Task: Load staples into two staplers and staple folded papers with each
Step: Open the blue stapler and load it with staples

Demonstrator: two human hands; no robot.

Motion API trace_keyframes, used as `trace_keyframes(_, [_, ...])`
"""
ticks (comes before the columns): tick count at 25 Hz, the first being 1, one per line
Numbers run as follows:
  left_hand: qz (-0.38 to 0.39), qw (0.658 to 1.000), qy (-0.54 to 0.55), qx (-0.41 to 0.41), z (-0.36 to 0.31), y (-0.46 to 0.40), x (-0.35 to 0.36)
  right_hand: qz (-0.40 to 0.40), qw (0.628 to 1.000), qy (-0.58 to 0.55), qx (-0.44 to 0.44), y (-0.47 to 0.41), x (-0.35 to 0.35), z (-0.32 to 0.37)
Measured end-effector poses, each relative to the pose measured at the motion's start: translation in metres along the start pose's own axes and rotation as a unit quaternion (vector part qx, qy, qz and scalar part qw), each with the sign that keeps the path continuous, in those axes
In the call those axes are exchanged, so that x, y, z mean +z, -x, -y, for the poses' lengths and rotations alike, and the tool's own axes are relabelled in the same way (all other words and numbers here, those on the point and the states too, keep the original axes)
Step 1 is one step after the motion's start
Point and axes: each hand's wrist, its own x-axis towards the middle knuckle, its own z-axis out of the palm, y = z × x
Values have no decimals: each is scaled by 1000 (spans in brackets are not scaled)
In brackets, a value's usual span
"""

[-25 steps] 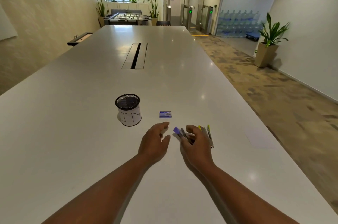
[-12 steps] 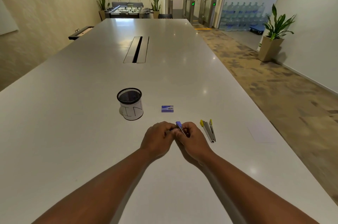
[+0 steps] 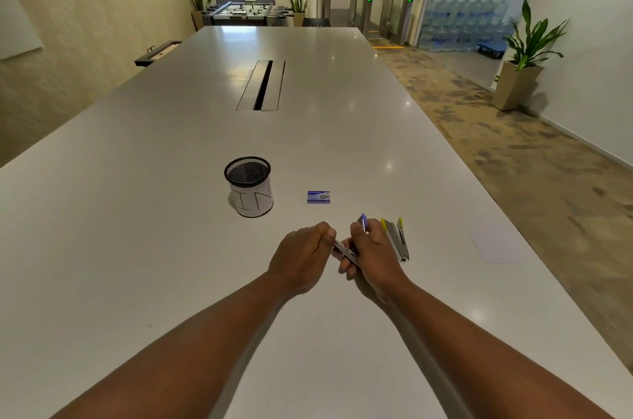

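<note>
Purple stapler (image 3: 352, 245) had swung open since earlier; left hand (image 3: 303, 256) pinched its metal end, right hand (image 3: 375, 254) gripped the body. Yellow stapler (image 3: 395, 238) stayed on white worktop (image 3: 171, 247), office room.

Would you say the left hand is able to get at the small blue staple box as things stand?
Probably yes. The staple box lies alone on bare table just beyond the left hand, with nothing between them. However, that hand shares a grip on the purple stapler with the right hand, so it must let go first.
</note>
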Motion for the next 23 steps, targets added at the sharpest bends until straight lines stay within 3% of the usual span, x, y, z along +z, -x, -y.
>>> trace_keyframes(3, [-11,999,40,-30,4,-2,0,-17,996,-89,-24,5,4,-4])
trace_keyframes(5, [-26,993,90,-70,8,-5,2,-38,994,-91,-57,11,6,-6])
trace_keyframes(9, [-76,976,161,-124,13,-12,5,-120,979,85,-139,23,5,-4])
trace_keyframes(12, [-103,970,163,-146,9,-15,1,-157,967,131,-154,19,0,-6])
trace_keyframes(16, [-139,966,141,-168,9,-19,-2,-143,974,132,-114,21,-6,-9])
trace_keyframes(20, [-135,969,106,-175,9,-20,0,-103,946,290,-106,25,-2,-12])
trace_keyframes(23, [-136,981,48,-133,8,-19,1,-104,918,367,-105,27,2,-12])
